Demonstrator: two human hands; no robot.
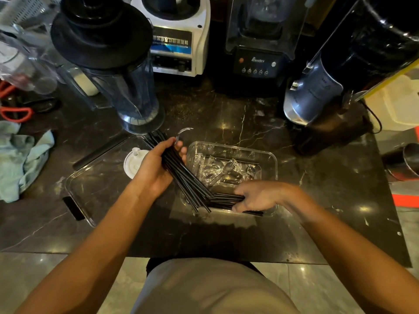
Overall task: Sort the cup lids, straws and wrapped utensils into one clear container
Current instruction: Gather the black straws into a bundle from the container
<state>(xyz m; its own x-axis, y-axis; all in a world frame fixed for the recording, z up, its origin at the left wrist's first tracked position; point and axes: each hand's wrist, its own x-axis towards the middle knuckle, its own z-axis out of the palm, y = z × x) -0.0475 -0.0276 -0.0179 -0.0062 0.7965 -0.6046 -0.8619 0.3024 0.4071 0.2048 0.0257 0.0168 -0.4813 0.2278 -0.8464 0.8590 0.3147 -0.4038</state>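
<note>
My left hand [156, 168] grips a bundle of black straws [181, 173] that slants down to the right, over the clear container [275, 164]. My right hand [258, 196] is closed on a second bunch of black straws [224, 199] lying flat at the container's near edge. Wrapped utensils [224, 169] in clear film lie inside the container. A white cup lid [133, 162] sits in a second clear tray [90, 191] to the left, partly hidden behind my left hand. A clear curved piece [183, 131] sticks up past my left fingers.
Blenders [256, 62] and a blender jug [127, 87] stand along the back of the dark marble counter [226, 114]. A grinder-like machine [317, 96] is at the right. A light blue cloth [22, 159] and red-handled scissors [15, 114] lie at the left.
</note>
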